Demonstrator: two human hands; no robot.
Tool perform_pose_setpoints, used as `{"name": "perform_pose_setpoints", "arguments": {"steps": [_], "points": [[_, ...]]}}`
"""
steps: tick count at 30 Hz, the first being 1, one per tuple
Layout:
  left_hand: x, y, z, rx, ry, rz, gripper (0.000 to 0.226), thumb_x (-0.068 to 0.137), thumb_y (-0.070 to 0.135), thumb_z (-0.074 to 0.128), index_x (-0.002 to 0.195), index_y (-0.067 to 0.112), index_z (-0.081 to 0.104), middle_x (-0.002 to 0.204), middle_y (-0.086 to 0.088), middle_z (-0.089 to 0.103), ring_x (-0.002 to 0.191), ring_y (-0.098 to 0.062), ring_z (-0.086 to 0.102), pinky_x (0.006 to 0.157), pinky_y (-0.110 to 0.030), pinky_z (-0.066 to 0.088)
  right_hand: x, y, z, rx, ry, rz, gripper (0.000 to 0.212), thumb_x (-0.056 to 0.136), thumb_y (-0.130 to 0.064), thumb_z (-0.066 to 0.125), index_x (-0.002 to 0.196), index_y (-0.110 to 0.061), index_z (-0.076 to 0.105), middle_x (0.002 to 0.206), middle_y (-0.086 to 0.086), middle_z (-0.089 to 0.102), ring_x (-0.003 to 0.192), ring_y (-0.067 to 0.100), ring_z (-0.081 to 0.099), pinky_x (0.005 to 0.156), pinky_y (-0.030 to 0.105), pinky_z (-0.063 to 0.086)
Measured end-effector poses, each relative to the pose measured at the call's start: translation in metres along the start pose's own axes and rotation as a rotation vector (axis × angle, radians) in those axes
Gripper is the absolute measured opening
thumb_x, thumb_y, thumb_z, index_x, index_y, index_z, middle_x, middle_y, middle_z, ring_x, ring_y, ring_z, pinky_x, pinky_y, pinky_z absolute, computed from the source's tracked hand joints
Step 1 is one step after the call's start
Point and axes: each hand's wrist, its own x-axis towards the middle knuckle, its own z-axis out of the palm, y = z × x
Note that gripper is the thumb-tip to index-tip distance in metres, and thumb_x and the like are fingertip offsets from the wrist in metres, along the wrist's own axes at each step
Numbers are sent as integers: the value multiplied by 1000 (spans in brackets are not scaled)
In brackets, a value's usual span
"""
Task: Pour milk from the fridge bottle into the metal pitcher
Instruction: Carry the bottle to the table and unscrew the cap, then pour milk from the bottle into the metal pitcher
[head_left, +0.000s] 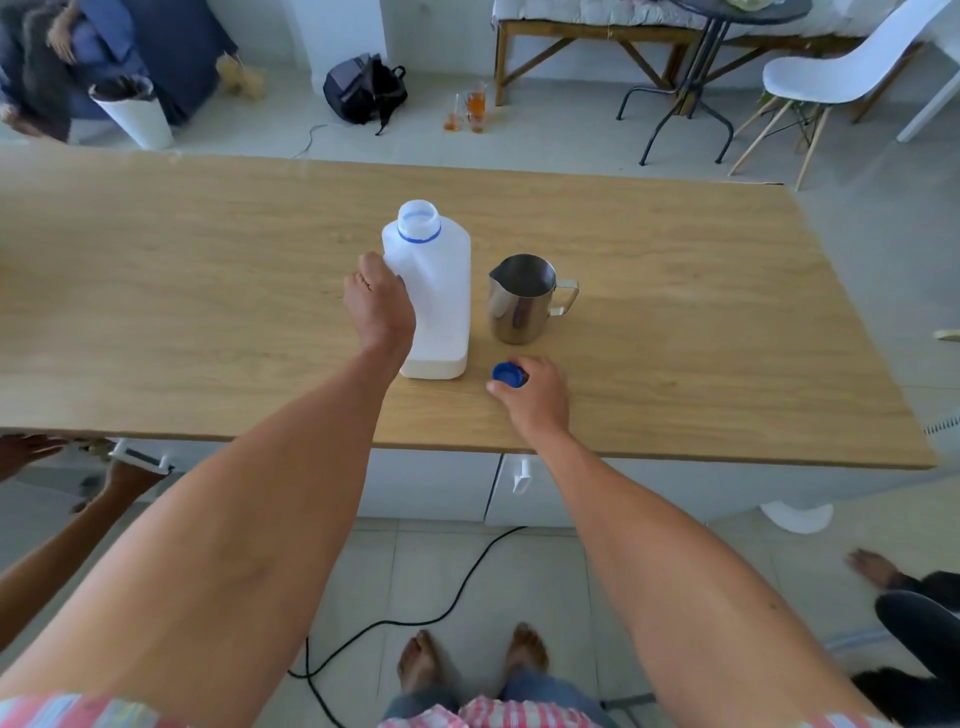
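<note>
Right grip (535, 392) pinching cap (509, 375) | left grip (382, 306) clasping bottle (434, 291) | wooden table (208, 291)

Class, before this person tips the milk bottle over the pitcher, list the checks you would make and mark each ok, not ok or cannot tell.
1. Cap off the milk bottle: ok, the neck is open.
2. Left hand has a grip on the bottle: ok, it wraps the bottle's side.
3. Right hand free: not ok, it holds the blue cap at the table.
4. Metal pitcher upright beside the bottle: ok.
5. Pitcher empty and clean: cannot tell.
</note>
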Motion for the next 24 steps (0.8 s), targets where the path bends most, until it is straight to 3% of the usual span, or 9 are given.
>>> {"name": "perform_pose_setpoints", "arguments": {"steps": [6,9,12,15,17,19,22,24], "points": [[1,0,1,16,21,-9,30,76,36,36,47,29,32,52,12,29,71,-23,29,60,-38,28,2,4,4,-83,2,0,46,83,-38,81,124,-18,71,120,0,64,115,23,57,101,47,50],[2,-1,1,-11,26,-14,22,76,35,37,59,24,29,55,11,31,70,-22,31,59,-37,30,2,0,2,-77,-13,9,62,80,-46,80,133,-17,67,126,0,63,119,21,56,102,43,50],[0,0,-1,-10,-5,2,21,77,34,35,64,21,26,59,7,31,67,-21,30,57,-35,29,5,-10,-8,9,55,42,44,84,-43,71,118,-17,71,117,-3,62,112,17,59,96,42,53],[-3,3,-3,-6,-23,-6,20,79,34,34,66,20,27,64,4,32,69,-21,30,57,-34,30,19,-25,-28,98,211,10,14,97,-31,59,97,-18,64,107,-5,59,91,12,60,77,34,47],[-4,4,-4,-8,-32,-17,21,80,34,34,67,19,28,66,3,32,66,-21,30,57,-33,30,36,-37,-44,129,309,-48,14,104,-23,50,98,-15,60,107,-1,58,80,12,52,74,30,39],[-4,5,-4,-17,-31,-36,21,81,35,35,68,19,30,67,2,34,65,-20,31,58,-34,31,55,-49,-60,132,351,-64,19,108,-19,43,106,-10,60,116,3,57,84,15,49,76,29,36],[-5,3,-3,-17,-25,-27,21,81,34,34,67,20,29,65,2,34,62,-18,31,56,-32,31,86,-60,-79,47,231,19,27,108,-19,35,111,-11,61,127,5,54,92,23,53,80,31,39],[-3,1,-3,-31,-23,-27,21,83,32,35,66,20,29,63,5,34,60,-17,30,56,-32,30,104,-59,-88,-25,73,86,29,106,-15,32,107,-7,61,128,15,59,99,35,64,85,42,53]]}}
